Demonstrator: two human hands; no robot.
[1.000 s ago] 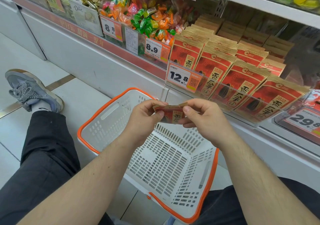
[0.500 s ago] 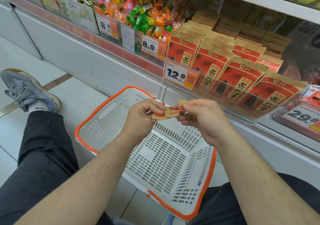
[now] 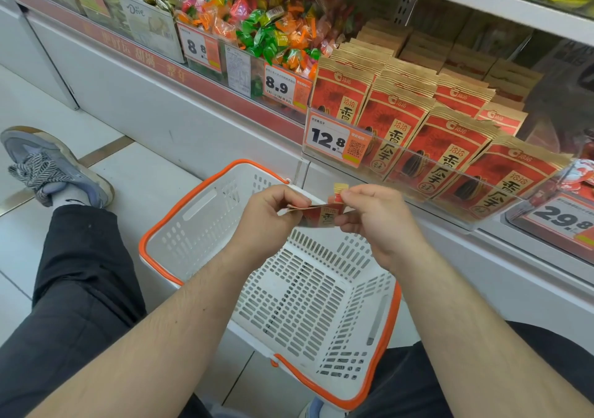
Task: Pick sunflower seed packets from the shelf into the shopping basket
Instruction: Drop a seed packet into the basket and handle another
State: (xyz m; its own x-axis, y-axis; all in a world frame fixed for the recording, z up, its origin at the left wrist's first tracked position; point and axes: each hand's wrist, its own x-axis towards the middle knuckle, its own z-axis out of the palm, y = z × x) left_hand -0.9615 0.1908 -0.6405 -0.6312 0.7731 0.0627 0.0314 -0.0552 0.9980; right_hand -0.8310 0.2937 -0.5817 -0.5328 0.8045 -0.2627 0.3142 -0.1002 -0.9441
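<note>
- My left hand (image 3: 268, 221) and right hand (image 3: 377, 219) hold one red sunflower seed packet (image 3: 323, 215) between them, above the far end of the basket – fingers and thumbs pinch its two ends.
- The packet lies nearly flat, its gold top edge poking up beside my right thumb.
- The shopping basket (image 3: 205, 192) is white with an orange rim and sits on the floor between my legs; I see only its slotted bottom inside.
- The shelf tray (image 3: 450, 173) behind a clear plastic front holds rows of the same red packets (image 3: 443, 147), standing and leaning back – a price tag (image 3: 334, 142) reads 12.8.
- Further left, a bin of wrapped candies (image 3: 266, 28) in mixed colours.
</note>
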